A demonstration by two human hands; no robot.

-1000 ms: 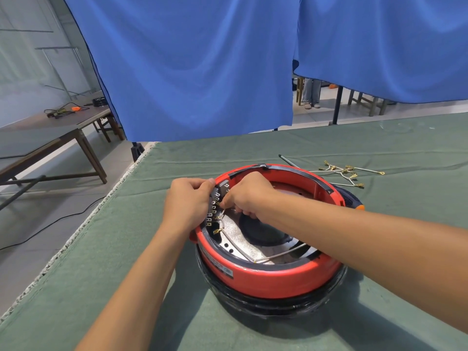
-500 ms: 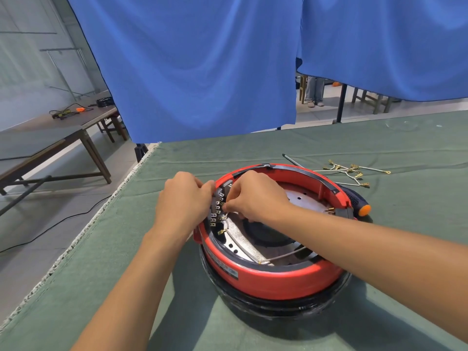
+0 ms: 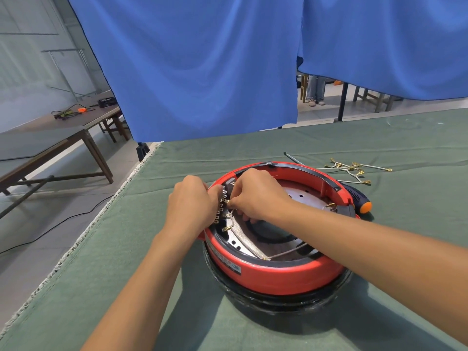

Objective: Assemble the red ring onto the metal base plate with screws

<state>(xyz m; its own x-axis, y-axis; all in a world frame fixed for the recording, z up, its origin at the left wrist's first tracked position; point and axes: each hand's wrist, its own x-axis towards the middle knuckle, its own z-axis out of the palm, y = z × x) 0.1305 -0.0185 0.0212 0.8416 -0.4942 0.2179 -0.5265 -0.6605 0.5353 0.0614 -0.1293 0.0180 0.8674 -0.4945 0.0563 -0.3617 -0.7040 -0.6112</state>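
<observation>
The red ring [image 3: 276, 276] sits on a black round body on the green table, with the perforated metal base plate [image 3: 307, 197] showing inside it. A row of metal terminals [image 3: 220, 207] lines the ring's inner left wall. My left hand [image 3: 191, 205] grips the ring's left rim from outside, fingers curled over the edge. My right hand [image 3: 255, 195] reaches inside the ring and pinches a small brass wire connector [image 3: 229, 201] at the terminal row. What lies under its fingers is hidden.
A screwdriver [image 3: 361, 201] with a dark and orange handle lies behind the ring on the right. Loose wires with brass connectors [image 3: 352, 169] lie further back. The table's left edge [image 3: 83, 239] drops to the floor. Blue curtains hang behind.
Both hands have stayed at the ring's left side. My right hand has shifted slightly along the terminal row. The view has drifted a little.
</observation>
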